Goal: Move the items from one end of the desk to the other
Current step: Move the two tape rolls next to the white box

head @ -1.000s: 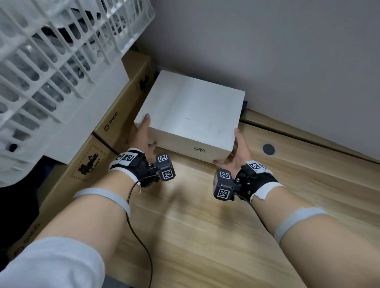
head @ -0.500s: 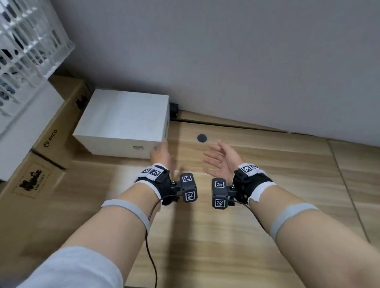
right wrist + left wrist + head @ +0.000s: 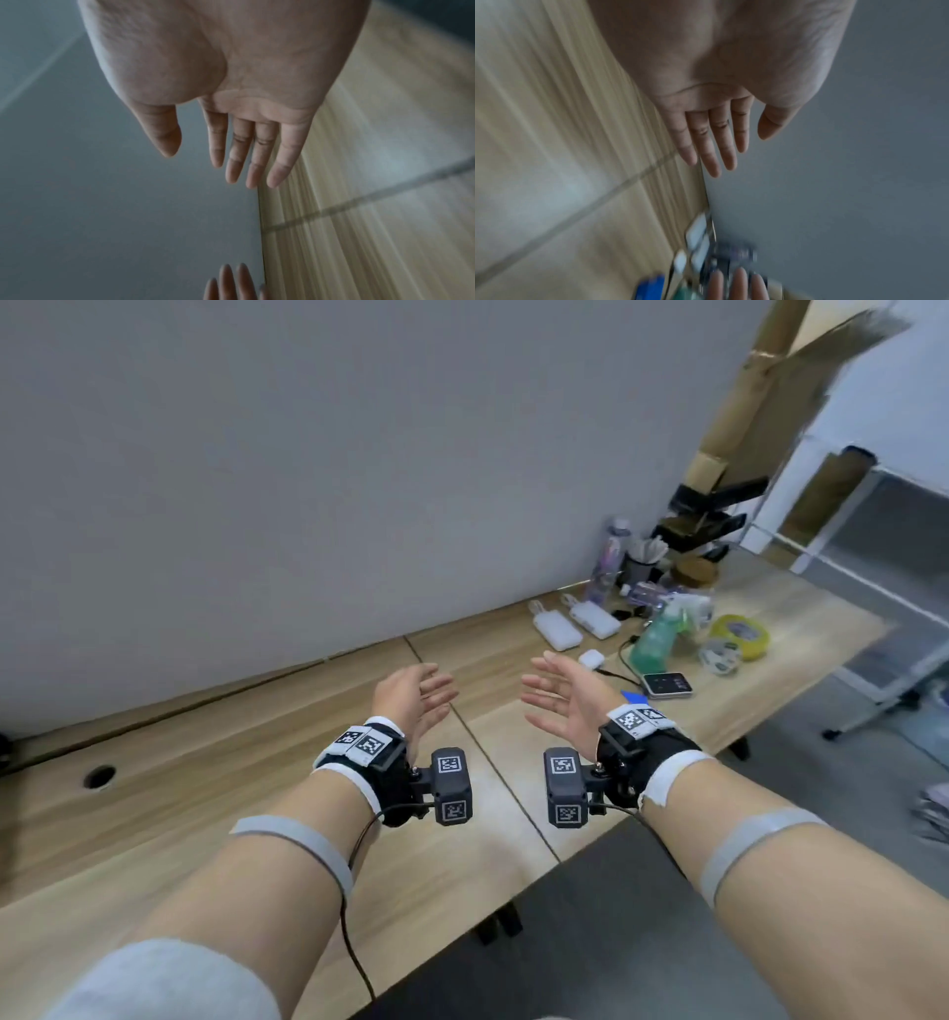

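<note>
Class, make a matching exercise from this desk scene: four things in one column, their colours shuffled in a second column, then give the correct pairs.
Things:
1. spray bottle
2. tape roll
3. power bank
4. desk

Colours:
A. white
B. light wood
C. green
D. yellow

Pairs: 1-C, 2-D, 3-A, 4-B

Grey wall [image 3: 359, 454] behind — cardboard sheets [image 3: 760, 403] leaning far right.

Items [image 3: 652, 629] on desk [image 3: 215, 793] (right end)
</note>
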Action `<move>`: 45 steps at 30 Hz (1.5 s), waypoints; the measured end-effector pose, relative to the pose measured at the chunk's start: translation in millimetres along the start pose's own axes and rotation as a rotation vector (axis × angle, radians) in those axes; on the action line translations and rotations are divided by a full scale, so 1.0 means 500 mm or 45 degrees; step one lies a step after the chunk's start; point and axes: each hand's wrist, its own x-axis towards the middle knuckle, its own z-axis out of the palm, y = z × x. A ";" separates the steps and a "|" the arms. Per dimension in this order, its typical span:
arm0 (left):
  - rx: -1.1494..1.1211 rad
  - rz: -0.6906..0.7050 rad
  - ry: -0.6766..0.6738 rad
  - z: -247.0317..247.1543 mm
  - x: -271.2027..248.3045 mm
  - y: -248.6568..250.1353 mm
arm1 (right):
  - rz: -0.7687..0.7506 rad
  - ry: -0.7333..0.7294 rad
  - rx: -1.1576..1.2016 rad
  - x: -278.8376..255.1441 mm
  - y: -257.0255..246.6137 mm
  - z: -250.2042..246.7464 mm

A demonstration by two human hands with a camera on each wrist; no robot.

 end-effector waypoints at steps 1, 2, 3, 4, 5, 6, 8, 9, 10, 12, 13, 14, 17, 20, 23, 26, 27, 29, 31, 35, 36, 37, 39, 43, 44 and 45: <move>0.031 0.000 -0.048 0.067 -0.003 -0.014 | -0.021 0.061 0.006 -0.008 -0.025 -0.067; 0.065 -0.005 -0.089 0.131 -0.006 -0.027 | -0.039 0.126 0.011 -0.016 -0.047 -0.130; 0.093 -0.018 -0.123 0.188 -0.008 -0.041 | -0.055 0.195 0.021 -0.023 -0.065 -0.188; 0.119 -0.030 -0.152 0.239 -0.006 -0.055 | -0.066 0.257 0.039 -0.026 -0.078 -0.240; 0.155 -0.042 -0.178 0.284 -0.003 -0.068 | -0.071 0.307 0.059 -0.027 -0.087 -0.287; 0.195 -0.052 -0.204 0.324 0.001 -0.081 | -0.066 0.343 0.077 -0.025 -0.092 -0.328; 0.253 -0.065 -0.244 0.396 0.017 -0.108 | -0.047 0.393 0.106 -0.013 -0.098 -0.403; 0.274 -0.070 -0.258 0.422 0.025 -0.119 | -0.038 0.412 0.115 -0.004 -0.097 -0.431; 0.297 -0.076 -0.275 0.452 0.038 -0.132 | -0.031 0.432 0.127 0.008 -0.098 -0.461; 0.334 -0.087 -0.312 0.509 0.070 -0.158 | -0.012 0.463 0.134 0.038 -0.100 -0.514; 0.351 -0.092 -0.329 0.538 0.090 -0.171 | 0.003 0.477 0.125 0.057 -0.102 -0.540; 0.370 -0.095 -0.344 0.568 0.114 -0.185 | 0.018 0.487 0.109 0.078 -0.105 -0.566; 0.402 -0.118 -0.394 0.665 0.198 -0.225 | 0.051 0.519 0.016 0.158 -0.124 -0.644; 0.428 -0.187 -0.465 0.765 0.271 -0.254 | 0.120 0.555 -0.067 0.240 -0.154 -0.720; 0.492 -0.292 -0.546 0.857 0.323 -0.277 | 0.209 0.552 -0.181 0.305 -0.188 -0.795; 0.659 -0.318 -0.611 0.940 0.371 -0.309 | 0.244 0.553 -0.314 0.358 -0.217 -0.869; 0.720 -0.310 -0.630 0.964 0.384 -0.321 | 0.254 0.558 -0.334 0.373 -0.224 -0.893; 0.826 -0.277 -0.661 1.012 0.412 -0.346 | 0.273 0.565 -0.391 0.408 -0.235 -0.942; 0.953 -0.233 -0.666 1.053 0.439 -0.367 | 0.281 0.557 -0.540 0.453 -0.241 -0.992; 1.352 -0.069 -0.570 1.115 0.508 -0.415 | 0.235 0.464 -1.077 0.568 -0.260 -1.078; 1.454 -0.045 -0.541 1.129 0.525 -0.427 | 0.218 0.413 -1.201 0.598 -0.267 -1.094; 1.537 -0.031 -0.514 1.143 0.540 -0.441 | 0.192 0.361 -1.307 0.630 -0.272 -1.109; 1.639 -0.042 -0.427 1.172 0.569 -0.465 | 0.124 0.246 -1.472 0.698 -0.284 -1.135; 1.725 -0.073 -0.313 1.221 0.611 -0.512 | 0.000 -0.032 -1.807 0.825 -0.297 -1.166; 1.743 -0.076 -0.296 1.231 0.618 -0.520 | -0.029 -0.090 -1.883 0.853 -0.300 -1.167; 1.762 -0.072 -0.286 1.239 0.625 -0.530 | -0.057 -0.144 -1.954 0.879 -0.303 -1.168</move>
